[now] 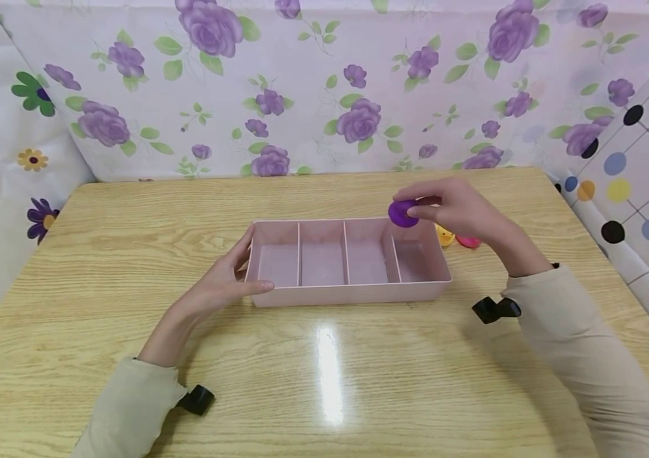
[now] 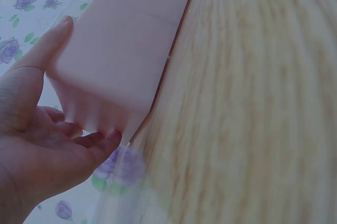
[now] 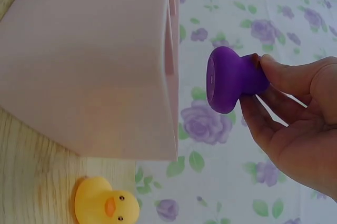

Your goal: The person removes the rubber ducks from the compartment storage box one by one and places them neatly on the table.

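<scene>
A pink box [image 1: 353, 294] divided into several compartments stands on the wooden table. At its left end, my left hand [image 1: 224, 280] holds it, thumb along the front wall and fingers round the end wall. My right hand [image 1: 456, 207] pinches a purple rubber duck [image 1: 400, 214] above the back rim near the right compartment. In the right wrist view the purple duck [image 3: 226, 79] is gripped by its head, an orange beak by the thumb, its flat base turned toward the box. The compartments visible in the head view hold nothing.
Right behind the box's right end, a yellow rubber duck [image 1: 445, 236] and a pink-red object [image 1: 468, 242] sit on the table, partly hidden by my right hand. A flowered cloth [image 1: 313, 83] hangs behind the table's back edge. Patterned cloths also hang at both sides.
</scene>
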`<action>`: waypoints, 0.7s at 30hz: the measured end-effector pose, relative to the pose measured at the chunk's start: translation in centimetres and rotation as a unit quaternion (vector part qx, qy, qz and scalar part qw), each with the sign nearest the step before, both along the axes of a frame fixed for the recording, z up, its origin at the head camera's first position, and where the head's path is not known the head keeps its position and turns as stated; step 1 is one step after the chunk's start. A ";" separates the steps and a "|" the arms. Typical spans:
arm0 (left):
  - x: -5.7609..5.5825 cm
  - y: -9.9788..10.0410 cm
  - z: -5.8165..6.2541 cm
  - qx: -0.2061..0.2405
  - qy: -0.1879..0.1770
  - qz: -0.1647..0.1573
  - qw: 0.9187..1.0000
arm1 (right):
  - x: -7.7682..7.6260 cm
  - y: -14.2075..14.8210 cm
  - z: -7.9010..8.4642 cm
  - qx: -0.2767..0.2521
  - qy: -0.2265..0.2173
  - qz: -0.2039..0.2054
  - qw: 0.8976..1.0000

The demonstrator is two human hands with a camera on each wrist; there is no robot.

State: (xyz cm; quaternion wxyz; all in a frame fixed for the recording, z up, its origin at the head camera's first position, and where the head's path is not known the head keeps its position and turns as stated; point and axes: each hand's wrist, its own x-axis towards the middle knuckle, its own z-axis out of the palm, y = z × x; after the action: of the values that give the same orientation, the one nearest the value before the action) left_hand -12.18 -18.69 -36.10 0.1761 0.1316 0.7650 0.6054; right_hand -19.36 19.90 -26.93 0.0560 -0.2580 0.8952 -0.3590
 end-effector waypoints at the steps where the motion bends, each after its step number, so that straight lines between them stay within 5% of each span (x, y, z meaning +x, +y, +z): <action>1: 0.0 0.0 0.0 -0.001 0.000 0.000 1.000 | 0.0 0.3 0.1 -0.001 -0.002 -0.004 1.000; 10: 0.0 0.0 0.0 -0.009 0.000 0.001 1.000 | -0.4 2.3 0.5 0.038 -0.003 -0.049 0.998; 21: -0.1 0.0 -0.1 -0.005 -0.002 0.001 1.000 | -0.6 4.6 0.0 0.026 0.004 -0.049 0.998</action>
State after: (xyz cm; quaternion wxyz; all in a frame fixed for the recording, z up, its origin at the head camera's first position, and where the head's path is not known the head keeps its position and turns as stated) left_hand -12.27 -18.72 -36.18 0.1776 0.1288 0.7675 0.6023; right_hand -20.00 24.53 -26.96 0.0411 -0.2141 0.9158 -0.3372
